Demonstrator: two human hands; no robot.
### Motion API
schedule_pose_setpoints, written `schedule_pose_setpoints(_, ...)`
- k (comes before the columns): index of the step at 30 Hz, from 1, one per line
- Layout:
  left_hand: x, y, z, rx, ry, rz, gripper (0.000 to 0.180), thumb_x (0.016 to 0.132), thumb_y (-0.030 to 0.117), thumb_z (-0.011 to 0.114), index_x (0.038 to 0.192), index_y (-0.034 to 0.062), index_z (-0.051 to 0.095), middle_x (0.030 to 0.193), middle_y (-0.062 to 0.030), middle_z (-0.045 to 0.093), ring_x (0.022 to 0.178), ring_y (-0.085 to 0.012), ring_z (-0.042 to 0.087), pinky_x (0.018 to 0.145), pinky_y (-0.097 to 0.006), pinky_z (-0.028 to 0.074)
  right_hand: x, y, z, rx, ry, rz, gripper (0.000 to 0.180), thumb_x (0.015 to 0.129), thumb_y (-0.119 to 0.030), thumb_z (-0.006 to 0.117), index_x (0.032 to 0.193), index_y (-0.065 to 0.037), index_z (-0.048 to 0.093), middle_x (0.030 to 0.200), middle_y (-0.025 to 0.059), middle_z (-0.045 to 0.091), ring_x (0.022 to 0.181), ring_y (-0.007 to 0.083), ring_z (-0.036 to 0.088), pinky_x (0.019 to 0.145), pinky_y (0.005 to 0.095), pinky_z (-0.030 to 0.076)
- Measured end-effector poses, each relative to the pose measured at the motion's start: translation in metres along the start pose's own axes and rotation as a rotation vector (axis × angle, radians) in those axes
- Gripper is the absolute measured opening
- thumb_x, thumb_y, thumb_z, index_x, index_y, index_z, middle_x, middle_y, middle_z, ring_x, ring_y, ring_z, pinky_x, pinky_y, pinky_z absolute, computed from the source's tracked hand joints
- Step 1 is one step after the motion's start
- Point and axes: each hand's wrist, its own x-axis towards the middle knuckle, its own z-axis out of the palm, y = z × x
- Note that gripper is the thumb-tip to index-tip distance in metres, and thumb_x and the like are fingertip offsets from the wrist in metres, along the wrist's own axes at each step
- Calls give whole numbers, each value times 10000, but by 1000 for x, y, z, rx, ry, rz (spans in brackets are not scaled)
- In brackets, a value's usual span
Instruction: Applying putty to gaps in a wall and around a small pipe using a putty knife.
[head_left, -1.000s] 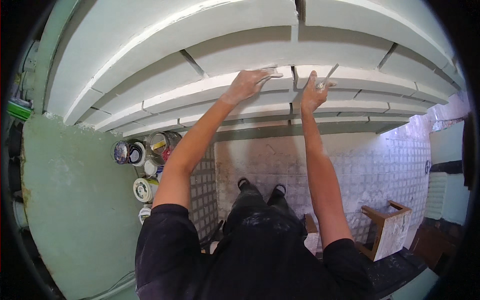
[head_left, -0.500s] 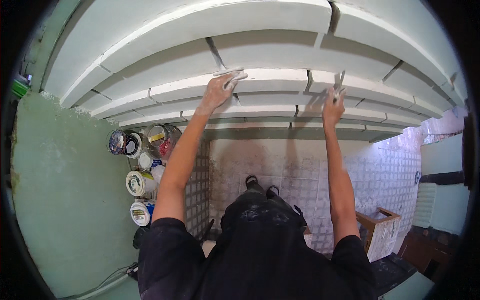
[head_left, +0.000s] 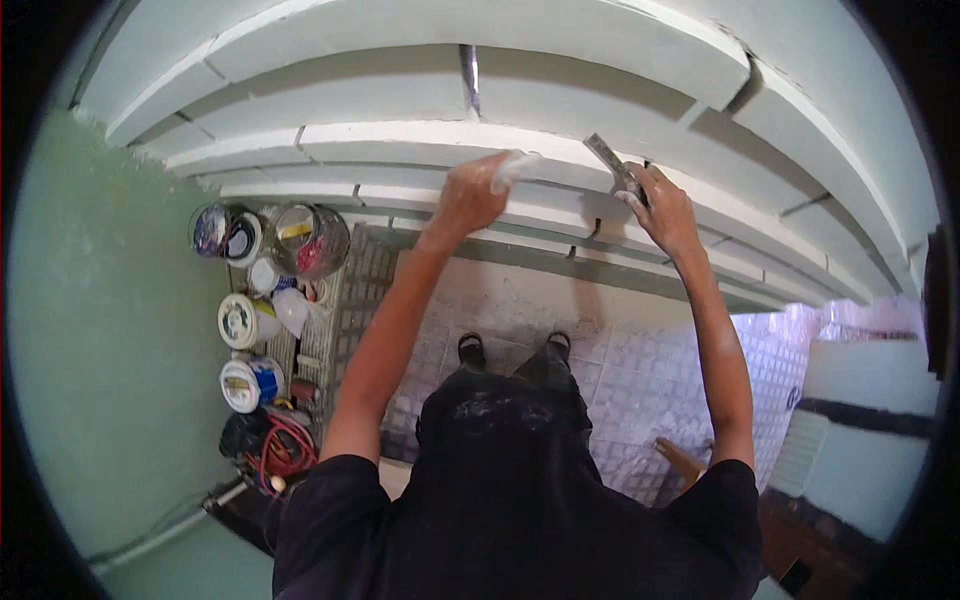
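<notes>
Head view: our right hand (head_left: 668,208) is closed around a flat metal scraper (head_left: 612,165); its long axis runs up and to the left, the blade touching the edge of a white block (head_left: 420,142); our left hand (head_left: 468,197) pinches a small whitish blade (head_left: 512,167) just beside, on the same course; the right hand is nearer to the dark joint (head_left: 740,95); the wall continues free on both sides; paint cans (head_left: 240,322) stand well below.

Both hands (head_left: 470,195) (head_left: 665,205) with scrapers (head_left: 612,163) against white blocks (head_left: 400,145)

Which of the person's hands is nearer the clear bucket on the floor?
Left. The left hand is just right of the clear bucket; the right hand is further right.
</notes>
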Motion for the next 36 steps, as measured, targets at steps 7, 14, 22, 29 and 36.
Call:
schedule_pose_setpoints(7, -5, 68, 55, 37, 25, -564, 495, 796, 421, 687, 1096, 28, 673, 1072, -220, 663, 1049, -385, 601, 950, -482, 454, 29, 19, -15, 132, -164, -69, 454, 853, -238, 678, 1268, -117, 536, 1035, 181, 622, 922, 390, 613, 808, 465, 495)
schedule_pose_setpoints(14, 19, 107, 82, 57, 201, -746, 520, 825, 453, 687, 1012, -33, 681, 996, -276, 637, 1002, -425, 595, 910, -477, 459, 37, 53, -5, 339, -132, -280, 460, 796, -109, 628, 1250, -72, 570, 1074, 195, 631, 965, 394, 607, 859, 437, 486)
schedule_pose_setpoints(22, -16, 121, 111, -95, 362, -829, 288, 899, 147, 527, 1118, -39, 541, 1005, -241, 598, 979, -436, 577, 858, -531, 435, 31, 47, -10, 284, -115, -215, 417, 805, -104, 614, 1220, -67, 588, 1061, 192, 624, 931, 398, 606, 848, 450, 486)
schedule_pose_setpoints(29, 21, 156, 112, -151, 293, -775, 564, 788, 30, 503, 1344, -57, 459, 1288, -258, 534, 1204, -435, 496, 1037, -472, 403, 22, 50, -7, 356, -116, -300, 485, 833, -83, 577, 1318, -78, 553, 1002, 189, 590, 897, 366, 598, 821, 417, 485)
schedule_pose_setpoints(36, 40, 151, 155, -143, 190, -753, 750, 783, 58, 541, 1477, -40, 273, 1523, -270, 280, 1333, -425, 395, 1102, -451, 363, 14, 48, -4, 302, -122, -327, 505, 845, -71, 560, 1349, -81, 537, 1040, 181, 549, 920, 362, 590, 842, 432, 483)
